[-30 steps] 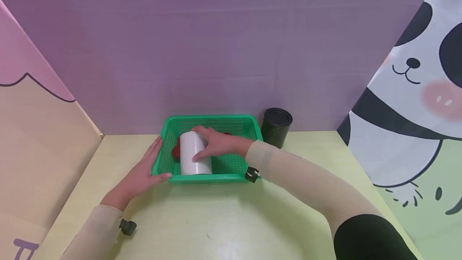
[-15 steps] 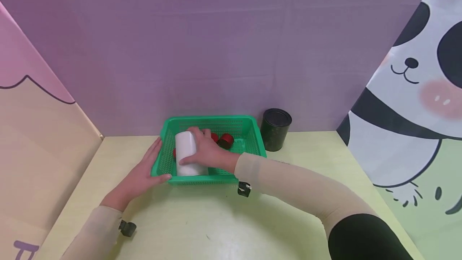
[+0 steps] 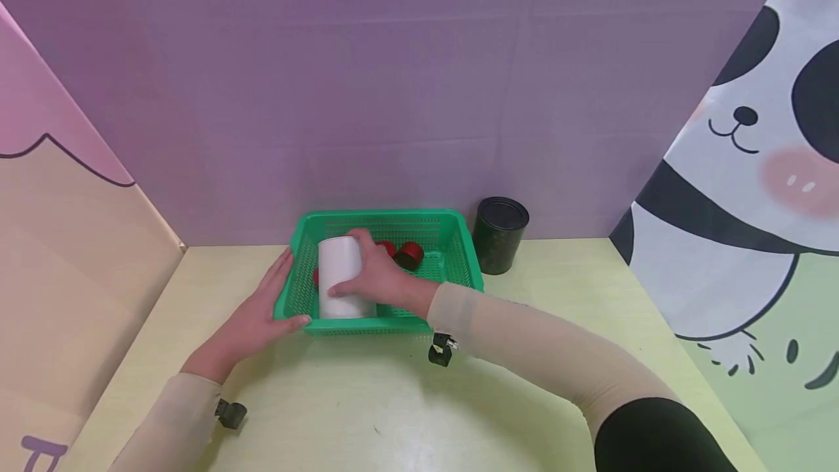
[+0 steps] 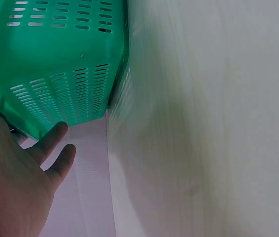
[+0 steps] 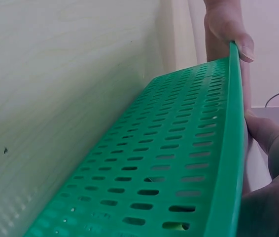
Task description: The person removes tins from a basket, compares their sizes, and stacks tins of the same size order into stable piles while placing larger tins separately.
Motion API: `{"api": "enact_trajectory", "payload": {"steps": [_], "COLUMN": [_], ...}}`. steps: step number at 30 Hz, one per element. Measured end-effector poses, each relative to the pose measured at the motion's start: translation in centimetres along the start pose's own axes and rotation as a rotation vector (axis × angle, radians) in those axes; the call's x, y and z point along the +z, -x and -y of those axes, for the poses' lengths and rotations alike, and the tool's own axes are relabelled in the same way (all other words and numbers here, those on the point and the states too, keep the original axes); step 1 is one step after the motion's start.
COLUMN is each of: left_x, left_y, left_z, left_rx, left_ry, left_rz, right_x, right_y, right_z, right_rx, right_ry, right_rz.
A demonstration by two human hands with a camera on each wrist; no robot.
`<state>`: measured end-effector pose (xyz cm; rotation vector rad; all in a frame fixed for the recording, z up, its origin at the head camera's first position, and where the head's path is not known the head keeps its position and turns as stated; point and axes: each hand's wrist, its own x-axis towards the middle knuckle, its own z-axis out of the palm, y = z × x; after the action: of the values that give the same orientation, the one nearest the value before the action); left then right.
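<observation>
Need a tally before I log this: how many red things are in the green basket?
3 show. One red piece lies right of the right hand, one peeks just behind its fingers, one sits left of the white cylinder. More may be hidden behind them.

cup (image 3: 339, 277) in basket (image 3: 452, 230) on table (image 3: 393, 406); can (image 3: 501, 234) right of basket

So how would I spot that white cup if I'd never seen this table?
Start at the green basket by the purple back wall, left of the black can. In its left half stands the white cup, with the right hand wrapped round it. It is the only white thing there; the small pieces beside it are red.
</observation>
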<state>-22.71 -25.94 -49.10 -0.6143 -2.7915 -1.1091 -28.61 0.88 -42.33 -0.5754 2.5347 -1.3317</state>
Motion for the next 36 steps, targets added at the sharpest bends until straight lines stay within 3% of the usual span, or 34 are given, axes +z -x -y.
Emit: {"api": "enact_trajectory", "payload": {"steps": [8, 17, 28, 36], "left_x": [0.2, 0.0, 0.2, 0.1], "left_y": [0.0, -0.1, -0.1, -0.1], "left_z": [0.2, -0.1, 0.2, 0.2], "left_rx": [-0.005, -0.006, -0.014, 0.003], "left_ry": [0.0, 0.003, -0.001, -0.005], "left_rz": [-0.001, 0.0, 0.0, -0.008], "right_x": [0.1, -1.0, -3.8, -7.6], "right_y": [0.0, 0.1, 0.9, 2.2], "right_z": [-0.4, -0.9, -1.7, -2.3], "right_rx": [0.043, 0.005, -0.107, -0.201], "right_ry": [-0.008, 0.029, -0.035, -0.03], "right_rz": [-0.057, -0.09, -0.154, -0.213]}}
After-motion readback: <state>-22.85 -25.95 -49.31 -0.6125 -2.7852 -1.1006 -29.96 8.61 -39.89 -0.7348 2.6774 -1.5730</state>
